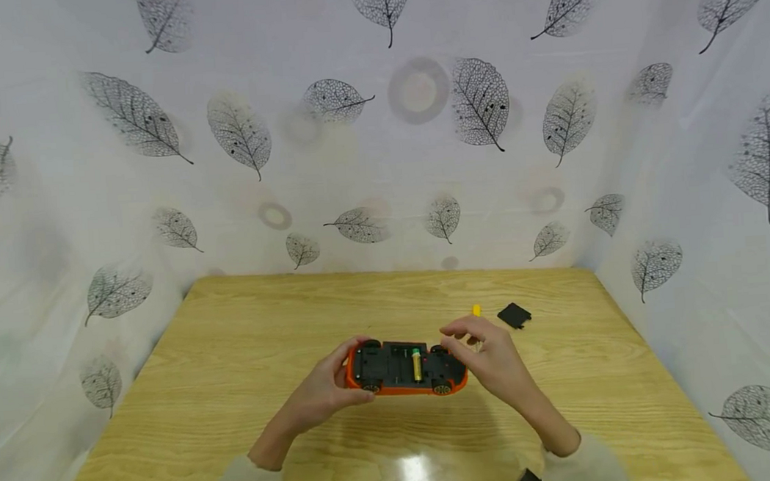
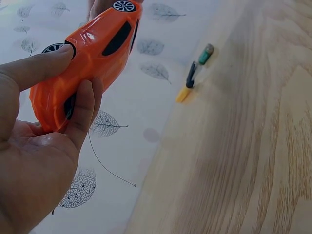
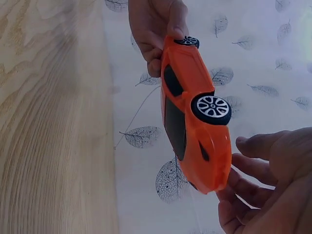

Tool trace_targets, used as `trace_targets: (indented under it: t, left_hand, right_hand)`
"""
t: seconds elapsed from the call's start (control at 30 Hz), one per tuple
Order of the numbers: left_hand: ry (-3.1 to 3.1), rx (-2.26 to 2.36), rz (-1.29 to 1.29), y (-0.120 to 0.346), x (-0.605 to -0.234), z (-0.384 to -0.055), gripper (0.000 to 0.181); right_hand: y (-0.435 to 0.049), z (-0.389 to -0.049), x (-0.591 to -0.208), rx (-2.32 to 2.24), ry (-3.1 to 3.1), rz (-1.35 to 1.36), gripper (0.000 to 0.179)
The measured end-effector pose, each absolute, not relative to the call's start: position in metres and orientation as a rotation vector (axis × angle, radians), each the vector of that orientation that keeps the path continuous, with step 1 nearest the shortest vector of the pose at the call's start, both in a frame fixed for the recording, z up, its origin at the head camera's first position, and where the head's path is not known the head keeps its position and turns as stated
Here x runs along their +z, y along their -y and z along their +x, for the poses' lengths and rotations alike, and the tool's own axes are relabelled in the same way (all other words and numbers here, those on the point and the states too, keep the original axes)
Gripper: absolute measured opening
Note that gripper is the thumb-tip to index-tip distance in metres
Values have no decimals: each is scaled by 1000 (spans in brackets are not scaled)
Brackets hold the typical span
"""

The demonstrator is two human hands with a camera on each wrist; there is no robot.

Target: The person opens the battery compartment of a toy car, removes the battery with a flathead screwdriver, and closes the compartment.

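Note:
An orange toy car [image 1: 384,392] is held underside up above the table, its black base and open battery compartment showing in the head view. One gold-and-green battery [image 1: 417,366] lies in the compartment. My left hand [image 1: 324,391] grips one end of the car, thumb on the near side and fingers round the far side. At the other end is my right hand [image 1: 491,355], its fingers loosely bent beside the bumper. In the right wrist view the right fingertips [image 3: 239,183] are close against the car's end; whether they touch is unclear.
A black square cover [image 1: 514,316] lies on the wooden table [image 1: 257,314] at the back right. Near it, a small yellow-and-black tool [image 2: 184,94] and a green cylinder [image 2: 206,54] lie together, partly hidden in the head view. A leaf-printed curtain [image 1: 367,168] encloses the table.

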State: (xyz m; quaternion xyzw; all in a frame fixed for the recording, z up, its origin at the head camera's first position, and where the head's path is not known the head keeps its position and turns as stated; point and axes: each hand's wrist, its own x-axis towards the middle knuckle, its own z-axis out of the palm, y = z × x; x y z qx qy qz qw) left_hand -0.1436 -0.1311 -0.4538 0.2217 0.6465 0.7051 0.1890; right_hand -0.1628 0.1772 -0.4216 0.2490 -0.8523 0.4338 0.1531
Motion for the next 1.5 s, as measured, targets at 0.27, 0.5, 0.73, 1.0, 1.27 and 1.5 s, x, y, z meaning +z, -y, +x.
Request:
trace_targets:
  t: [0.27, 0.5, 0.73, 1.0, 1.27, 1.5]
  left_hand:
    - [-1818, 1976, 614, 129, -455, -145, 89]
    - [-1792, 1995, 661, 129, -453, -146, 88]
    - [-1781, 2000, 709, 129, -455, -146, 88]
    - [-1784, 2006, 717, 129, -456, -147, 88]
    - [-1824, 2006, 709, 128, -457, -148, 87]
    - [-1861, 1999, 681, 128, -458, -149, 86]
  right_hand:
    - [-157, -159, -422, 1214, 2485, 805, 19]
    - [-149, -159, -421, 1150, 2524, 809, 24]
    - [-147, -158, -423, 1056, 2542, 845, 25]
    - [-146, -157, -423, 962, 2495, 903, 24]
    - [-141, -157, -420, 1035, 2560, 847, 19]
    - [-140, -160, -424, 1163, 2431, 858, 19]
